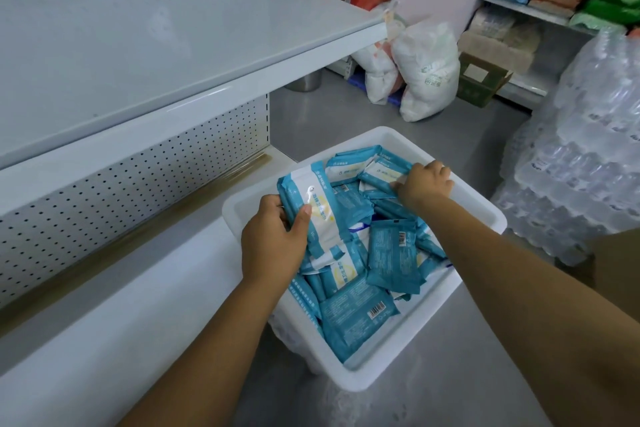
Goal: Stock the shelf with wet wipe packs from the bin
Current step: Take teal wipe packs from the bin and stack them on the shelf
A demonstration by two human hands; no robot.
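Over the rectangular white plastic bin (481, 215), the left hand (273, 243) grips a glossy blue-and-white pack (313, 204); the right hand (424, 184) pinches another flat pack (381, 174) at the bin's far side.

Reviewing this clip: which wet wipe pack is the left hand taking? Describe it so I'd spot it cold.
Find the white plastic bin on the grey floor beside the white metal shelf. At its left rim, the left hand grips a teal-and-white wet wipe pack held above the pile of loose packs. Unlike them, it stands tilted up, its white-banded front facing the camera.
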